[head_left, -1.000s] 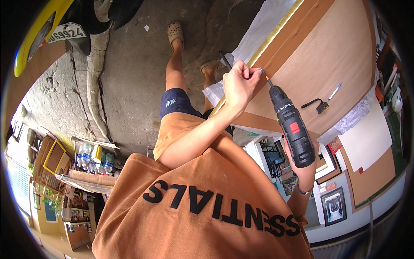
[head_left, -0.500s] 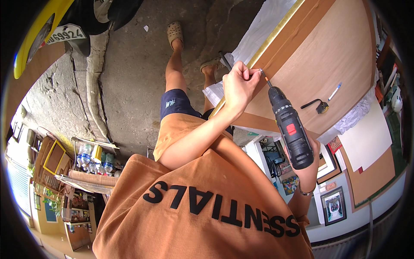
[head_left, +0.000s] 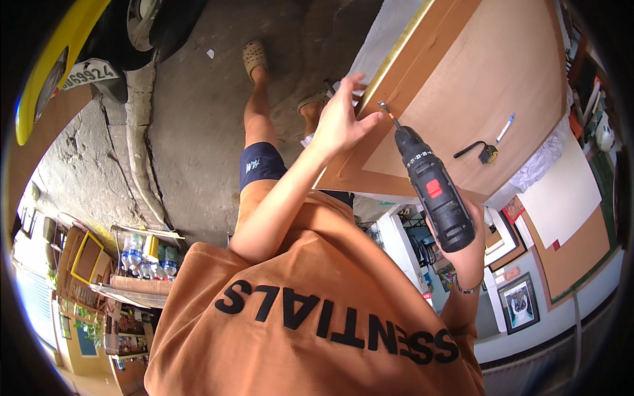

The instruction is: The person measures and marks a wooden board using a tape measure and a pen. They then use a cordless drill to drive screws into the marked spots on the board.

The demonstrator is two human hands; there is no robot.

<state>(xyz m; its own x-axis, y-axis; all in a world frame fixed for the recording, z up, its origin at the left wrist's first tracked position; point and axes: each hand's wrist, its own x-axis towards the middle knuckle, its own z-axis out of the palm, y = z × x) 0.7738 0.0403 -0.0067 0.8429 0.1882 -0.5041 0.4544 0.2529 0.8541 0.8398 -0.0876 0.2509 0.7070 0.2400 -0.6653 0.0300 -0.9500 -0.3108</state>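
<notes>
A large brown board [head_left: 475,72] with a gold frame edge [head_left: 396,49] lies flat in front of me. My left hand [head_left: 340,122] rests on its near edge with the fingers spread and the thumb close to the drill bit [head_left: 385,109]. I cannot tell whether a screw is pinched there. My right hand [head_left: 465,247] grips the handle of a black cordless drill [head_left: 432,188] with a red switch, its bit touching the frame edge beside my thumb.
A blue-and-white pen [head_left: 505,127] and a small black hooked tool [head_left: 475,150] lie on the board. A yellow vehicle [head_left: 53,72] stands at the left on the concrete floor [head_left: 198,119]. Bottles [head_left: 148,257] sit on a shelf, with framed pictures [head_left: 522,300] at the right.
My left hand has uncurled from a closed grip at the board edge to spread fingers. The drill stays against the same spot on the frame edge.
</notes>
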